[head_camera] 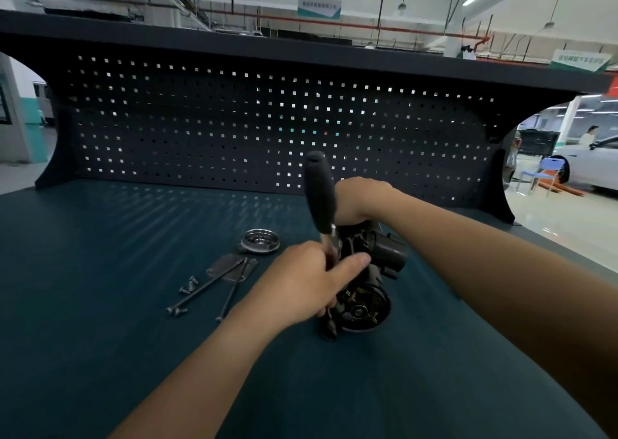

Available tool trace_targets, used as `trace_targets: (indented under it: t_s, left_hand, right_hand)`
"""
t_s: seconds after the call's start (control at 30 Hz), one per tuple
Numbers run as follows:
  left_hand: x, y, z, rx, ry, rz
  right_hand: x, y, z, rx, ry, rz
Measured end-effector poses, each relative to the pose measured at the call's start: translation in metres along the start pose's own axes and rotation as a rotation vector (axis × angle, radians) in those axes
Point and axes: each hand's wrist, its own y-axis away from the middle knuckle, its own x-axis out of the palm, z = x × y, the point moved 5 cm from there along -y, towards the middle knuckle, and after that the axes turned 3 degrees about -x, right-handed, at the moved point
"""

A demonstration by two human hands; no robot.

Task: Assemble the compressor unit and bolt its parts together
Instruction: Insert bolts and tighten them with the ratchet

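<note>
Green bench mat [133, 305] is holding our compressor [384, 254], which is lying on its side near the middle. Our left hand [301, 281] is gripping the low end of the black-handled tool [319, 191] against it. Our right hand [359, 201] is sitting at its far end (fingers hidden, so we cannot tell its grip). We are thinking the tool could slip off and make the compressor roll.

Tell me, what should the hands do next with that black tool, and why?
Probably swing the black-handled tool to tighten the fastener at its head. The left hand grips that head against the compressor, the right hand is on the compressor's far end, and two long bolts lie unused on the mat.
</note>
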Motion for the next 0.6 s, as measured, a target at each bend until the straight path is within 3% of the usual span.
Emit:
trace_targets:
  t_s: [0.07,0.13,0.23,0.27,0.3,0.37,0.5,0.6]
  left_hand:
    - [0.005,0.002,0.003,-0.002,0.055,-0.041]
    - [0.011,0.005,0.010,-0.160,0.567,-0.029]
    - [0.026,0.010,0.008,-0.420,1.600,0.222]
    - [0.026,0.010,0.006,-0.415,1.796,0.267]
    - [0.027,0.011,0.006,-0.383,1.842,0.286]
    - [0.025,0.007,0.009,-0.365,1.606,0.257]
    - [0.005,-0.002,0.006,-0.165,0.543,0.041]
    - [0.003,-0.002,-0.003,-0.018,0.079,-0.030]
  right_hand:
    - [0.000,0.000,0.002,-0.003,0.015,0.012]
    - [-0.002,0.000,0.001,0.015,0.017,0.018]
    - [-0.003,-0.002,0.002,0.019,-0.073,0.029]
    - [-0.003,-0.003,0.003,0.020,-0.091,0.026]
    - [-0.003,-0.004,0.002,0.023,-0.098,0.018]
    - [-0.002,-0.004,0.000,0.032,-0.105,0.002]
    - [-0.003,-0.001,-0.007,0.046,-0.038,-0.034]
    - [-0.002,0.000,-0.004,0.028,-0.034,-0.027]
